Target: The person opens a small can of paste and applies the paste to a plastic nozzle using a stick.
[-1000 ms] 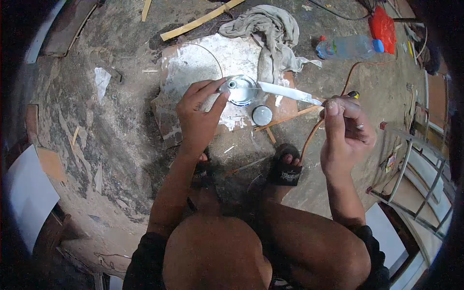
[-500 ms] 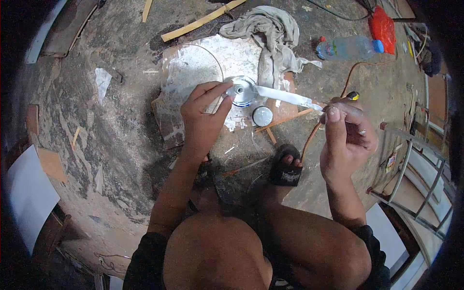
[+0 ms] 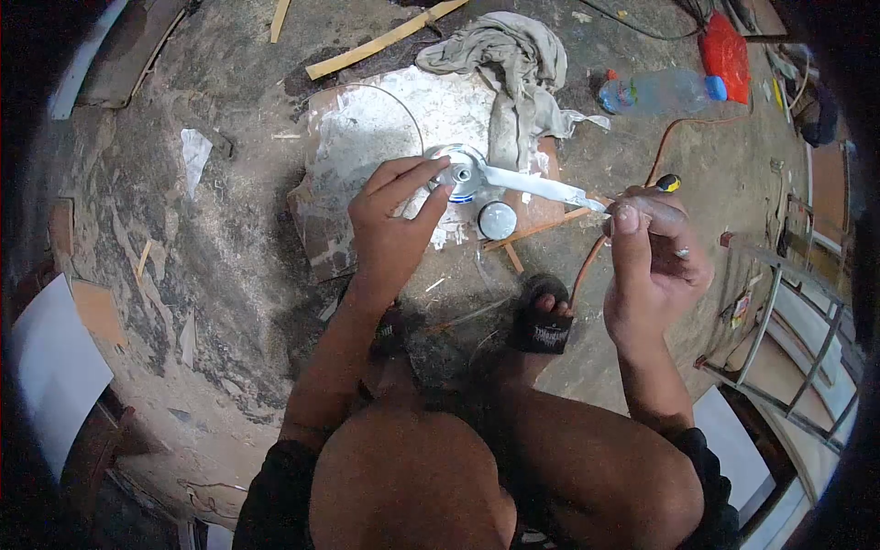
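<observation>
My left hand [image 3: 399, 206] pinches a small pale round piece [image 3: 462, 172] with a hole in its middle, over an open tin [image 3: 457, 196] with a blue-marked rim. Between the thumb and fingers of my right hand [image 3: 655, 238] is the thin end of a flat, white-coated strip [image 3: 536, 186]. The strip's broad far end reaches the round piece and seems to touch it. A small round container [image 3: 498, 220] with a greyish-white top stands just below the strip, on a white-stained board [image 3: 367, 128].
A crumpled grey cloth [image 3: 513, 55] lies at the board's back right. Beyond it are a plastic bottle [image 3: 665, 91] and a red bag [image 3: 726, 57]. An orange cable [image 3: 662, 147] curves along the right. A metal frame [image 3: 765, 325] stands far right; wood strips [image 3: 385, 41] lie behind the board.
My left hand has moved slightly right with the round piece, which now sits closer to the strip's broad end. My right hand has barely shifted and still holds the strip.
</observation>
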Motion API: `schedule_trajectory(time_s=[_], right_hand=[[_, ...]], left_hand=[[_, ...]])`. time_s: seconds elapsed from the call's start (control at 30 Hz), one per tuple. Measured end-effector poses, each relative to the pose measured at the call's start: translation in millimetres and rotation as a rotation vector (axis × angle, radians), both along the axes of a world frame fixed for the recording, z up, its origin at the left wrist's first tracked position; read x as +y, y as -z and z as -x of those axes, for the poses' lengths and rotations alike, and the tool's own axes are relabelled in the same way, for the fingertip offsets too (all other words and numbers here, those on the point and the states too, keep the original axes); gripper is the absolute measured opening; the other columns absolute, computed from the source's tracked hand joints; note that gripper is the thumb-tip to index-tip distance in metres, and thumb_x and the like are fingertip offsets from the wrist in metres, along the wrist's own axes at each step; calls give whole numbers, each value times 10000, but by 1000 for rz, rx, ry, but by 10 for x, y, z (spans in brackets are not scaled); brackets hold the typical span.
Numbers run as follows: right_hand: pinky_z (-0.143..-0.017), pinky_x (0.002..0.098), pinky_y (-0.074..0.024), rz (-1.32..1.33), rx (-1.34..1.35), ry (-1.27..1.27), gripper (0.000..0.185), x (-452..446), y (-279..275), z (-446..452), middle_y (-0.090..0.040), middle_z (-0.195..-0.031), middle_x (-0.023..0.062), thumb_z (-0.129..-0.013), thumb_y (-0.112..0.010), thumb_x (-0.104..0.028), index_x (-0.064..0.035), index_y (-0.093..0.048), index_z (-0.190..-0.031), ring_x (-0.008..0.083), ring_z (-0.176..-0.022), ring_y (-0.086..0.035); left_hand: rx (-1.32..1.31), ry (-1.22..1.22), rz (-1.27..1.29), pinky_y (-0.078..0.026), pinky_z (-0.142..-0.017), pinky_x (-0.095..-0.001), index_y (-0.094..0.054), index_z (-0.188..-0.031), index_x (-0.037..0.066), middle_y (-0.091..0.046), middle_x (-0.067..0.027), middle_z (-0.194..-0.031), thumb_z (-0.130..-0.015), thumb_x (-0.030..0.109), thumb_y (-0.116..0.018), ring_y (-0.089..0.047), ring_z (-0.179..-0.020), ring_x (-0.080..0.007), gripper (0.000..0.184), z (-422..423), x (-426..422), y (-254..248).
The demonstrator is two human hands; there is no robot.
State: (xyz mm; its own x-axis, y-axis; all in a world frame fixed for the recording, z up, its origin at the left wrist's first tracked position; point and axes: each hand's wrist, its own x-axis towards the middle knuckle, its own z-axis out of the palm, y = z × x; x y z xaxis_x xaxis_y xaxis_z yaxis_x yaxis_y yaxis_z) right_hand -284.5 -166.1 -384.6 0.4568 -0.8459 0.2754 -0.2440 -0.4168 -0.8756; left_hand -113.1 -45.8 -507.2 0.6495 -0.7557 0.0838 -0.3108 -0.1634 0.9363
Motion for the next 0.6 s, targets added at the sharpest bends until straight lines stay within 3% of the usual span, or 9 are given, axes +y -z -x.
schedule_trajectory(time_s=[0.6], right_hand=[[-720,277,-476,4,-25,-4,54,6,0,-13,-691,-855,122,-849,-724,43,38,-717,-903,172,-790,-626]], left_hand=[[57,1,-16,-511,-896,-314,-742,-1069,14,-708,-115,-1075,-800,28,-797,-670,-991,-204,275,11,-15,-10]])
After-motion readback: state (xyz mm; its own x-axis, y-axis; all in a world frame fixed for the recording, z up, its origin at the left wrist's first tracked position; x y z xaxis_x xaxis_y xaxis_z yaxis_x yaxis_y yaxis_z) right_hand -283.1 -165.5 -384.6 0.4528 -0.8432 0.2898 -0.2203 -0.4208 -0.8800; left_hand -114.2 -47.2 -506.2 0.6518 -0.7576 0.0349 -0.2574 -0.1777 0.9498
